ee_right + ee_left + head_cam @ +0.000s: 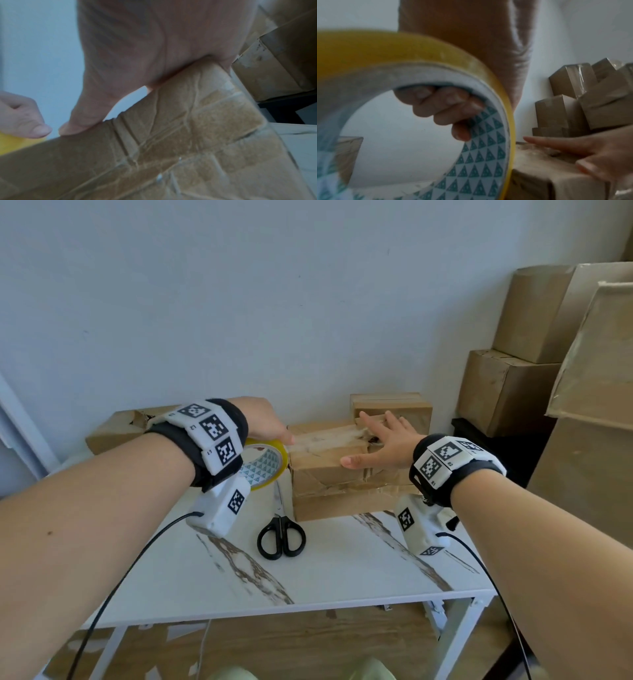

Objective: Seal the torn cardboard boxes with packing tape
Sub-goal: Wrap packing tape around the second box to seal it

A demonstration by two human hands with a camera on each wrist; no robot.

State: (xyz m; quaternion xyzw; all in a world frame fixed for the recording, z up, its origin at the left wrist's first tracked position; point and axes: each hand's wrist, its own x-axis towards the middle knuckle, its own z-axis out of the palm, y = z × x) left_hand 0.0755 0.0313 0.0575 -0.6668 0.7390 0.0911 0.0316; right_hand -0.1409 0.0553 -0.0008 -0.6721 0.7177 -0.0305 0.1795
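Two hands, left hand (265,422) gripping tape roll (265,465), right hand (383,445) flat on box (325,463)

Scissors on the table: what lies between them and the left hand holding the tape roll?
In the head view only the left wrist camera housing and bare tabletop separate the scissors from the left hand gripping the tape roll.

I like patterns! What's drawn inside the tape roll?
Teal triangles on white line the yellow packing tape roll, clearest in the left wrist view.
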